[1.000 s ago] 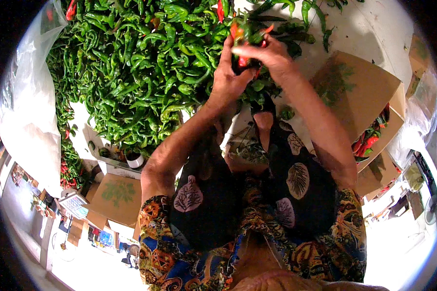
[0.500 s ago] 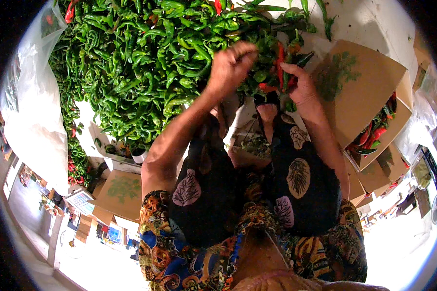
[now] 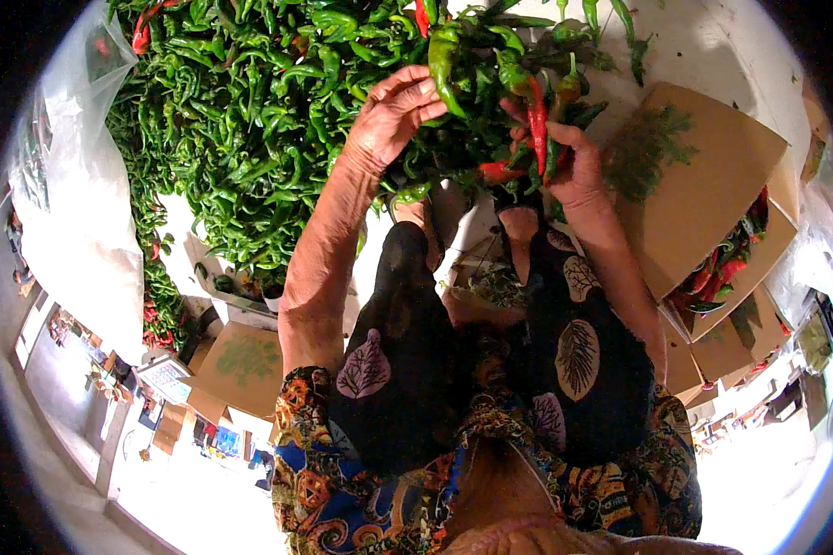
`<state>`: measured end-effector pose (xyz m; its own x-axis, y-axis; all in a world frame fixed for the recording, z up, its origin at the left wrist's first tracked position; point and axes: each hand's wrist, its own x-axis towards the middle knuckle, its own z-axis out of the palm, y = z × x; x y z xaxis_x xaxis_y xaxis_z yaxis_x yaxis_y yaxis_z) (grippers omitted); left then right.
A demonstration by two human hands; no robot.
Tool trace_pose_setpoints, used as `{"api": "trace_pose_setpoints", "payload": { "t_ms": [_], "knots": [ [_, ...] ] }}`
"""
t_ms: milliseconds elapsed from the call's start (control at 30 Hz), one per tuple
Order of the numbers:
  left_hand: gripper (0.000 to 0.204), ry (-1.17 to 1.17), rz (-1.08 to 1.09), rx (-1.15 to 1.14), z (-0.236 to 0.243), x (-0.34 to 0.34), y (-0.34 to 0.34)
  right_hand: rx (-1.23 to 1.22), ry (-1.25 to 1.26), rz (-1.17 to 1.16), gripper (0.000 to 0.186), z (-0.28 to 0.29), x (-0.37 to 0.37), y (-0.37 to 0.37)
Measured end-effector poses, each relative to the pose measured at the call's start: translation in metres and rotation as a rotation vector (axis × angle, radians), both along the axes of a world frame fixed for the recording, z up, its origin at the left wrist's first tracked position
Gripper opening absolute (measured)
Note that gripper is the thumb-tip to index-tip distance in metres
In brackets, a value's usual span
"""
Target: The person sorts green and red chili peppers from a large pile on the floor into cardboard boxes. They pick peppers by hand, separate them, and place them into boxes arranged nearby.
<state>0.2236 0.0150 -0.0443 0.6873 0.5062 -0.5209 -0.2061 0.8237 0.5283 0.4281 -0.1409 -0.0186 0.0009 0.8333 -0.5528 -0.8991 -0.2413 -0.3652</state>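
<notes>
My left hand (image 3: 391, 118) is closed at the fingertips on a long green pepper (image 3: 444, 65), with the other fingers curled. My right hand (image 3: 572, 166) grips a cluster of peppers on stems, among them a red pepper (image 3: 537, 116), with green ones around it and another red one lower down. Both hands are over the edge of a wide, dense pile of mostly green peppers (image 3: 231, 102), with a few red ones. My feet and dark patterned trousers (image 3: 379, 305) are below the hands.
An open cardboard box (image 3: 690, 166) on the right holds red and green peppers (image 3: 722, 277). A clear plastic sheet (image 3: 79, 203) hangs at the left, and another lies at the far right. A cardboard box (image 3: 236, 361) sits lower left, near a low ledge.
My hands were together around red and green peppers, then parted. My left hand has moved left and now holds a green pepper; my right hand has moved down and right with the cluster.
</notes>
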Motion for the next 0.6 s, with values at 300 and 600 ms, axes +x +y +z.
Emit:
{"api": "trace_pose_setpoints", "payload": {
  "t_ms": [300, 600],
  "knots": [
    [0.023, 0.214, -0.159, 0.194, 0.008, -0.011, -0.011, -0.029, 0.008, 0.034, 0.061, 0.01, -0.003, 0.002],
    [0.021, 1.184, -0.277, 1.408, -0.053, 0.051, 0.071, -0.273, -0.056, 0.094, 0.054, 0.009, -0.01, -0.01]
  ]
}}
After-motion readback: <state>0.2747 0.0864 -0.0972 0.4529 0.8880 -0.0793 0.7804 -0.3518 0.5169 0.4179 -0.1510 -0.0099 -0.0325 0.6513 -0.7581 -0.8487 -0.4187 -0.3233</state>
